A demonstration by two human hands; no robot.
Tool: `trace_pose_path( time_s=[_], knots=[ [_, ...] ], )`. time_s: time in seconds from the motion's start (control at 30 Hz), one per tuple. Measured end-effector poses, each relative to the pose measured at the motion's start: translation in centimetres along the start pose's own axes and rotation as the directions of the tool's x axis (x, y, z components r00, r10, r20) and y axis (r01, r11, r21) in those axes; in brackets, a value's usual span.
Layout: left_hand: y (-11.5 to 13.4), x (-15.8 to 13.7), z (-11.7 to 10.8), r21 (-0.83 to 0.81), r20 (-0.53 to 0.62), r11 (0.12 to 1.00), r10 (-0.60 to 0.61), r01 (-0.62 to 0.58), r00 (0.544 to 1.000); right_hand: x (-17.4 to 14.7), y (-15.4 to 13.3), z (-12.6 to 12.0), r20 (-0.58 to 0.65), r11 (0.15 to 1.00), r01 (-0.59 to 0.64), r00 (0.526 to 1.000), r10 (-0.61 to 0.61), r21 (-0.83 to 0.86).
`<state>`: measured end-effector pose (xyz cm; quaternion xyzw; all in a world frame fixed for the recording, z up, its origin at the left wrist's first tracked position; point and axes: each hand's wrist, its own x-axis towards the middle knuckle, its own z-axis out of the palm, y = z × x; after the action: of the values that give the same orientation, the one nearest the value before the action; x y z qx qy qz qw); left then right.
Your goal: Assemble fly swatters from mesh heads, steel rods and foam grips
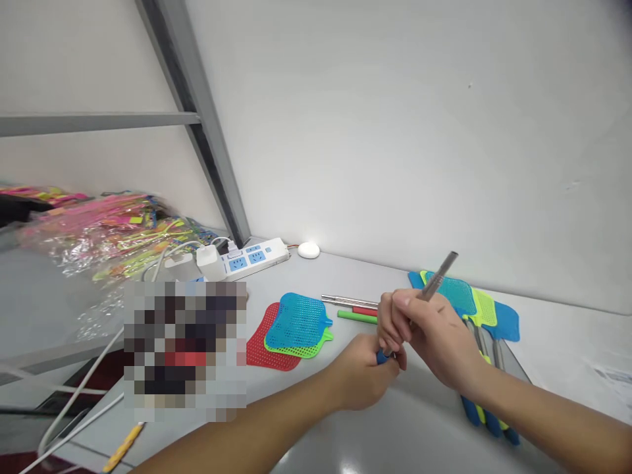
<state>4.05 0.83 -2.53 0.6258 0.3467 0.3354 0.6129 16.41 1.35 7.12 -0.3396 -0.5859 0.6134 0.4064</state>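
Observation:
My left hand (363,376) is closed round a blue handle (382,357), most of which its fingers hide. Above it, my right hand (437,332) grips the thin metal rod (443,271), which slants up to the right. To the left lie loose mesh fly swatter heads: a blue one (299,320) over a green one (311,353), both overlapping a red one (269,342). Behind my hands are metal rods (345,301), a red handle (364,310) and a green handle (354,316). Several fly swatters (506,321) with rods and handles lie stacked at the right, partly behind my right arm.
A white power strip (257,258) with plugs and cables sits at the back left, near a round white device (309,249). Plastic bags of colourful items (113,224) fill the left side beside a grey metal post (210,125). A pixelated patch (185,349) hides part of the table.

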Motion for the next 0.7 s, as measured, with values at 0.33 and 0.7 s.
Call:
trace_pose_path(
  time_s=[0.33, 0.7],
  knots=[
    [-0.3, -0.2, -0.1, 0.005, -0.003, 1.0, -0.017, 0.017, 1.0, -0.5, -2.0, 0.7, -0.186, 0.997, -0.015, 0.982, 0.0, -0.082],
    [0.0, -0.1, -0.6, 0.015, 0.057, 0.994, 0.107, -0.108, 0.993, 0.7, 0.8, 5.2, -0.456, 0.988, 0.125, 0.887, -0.072, 0.088]
  ],
)
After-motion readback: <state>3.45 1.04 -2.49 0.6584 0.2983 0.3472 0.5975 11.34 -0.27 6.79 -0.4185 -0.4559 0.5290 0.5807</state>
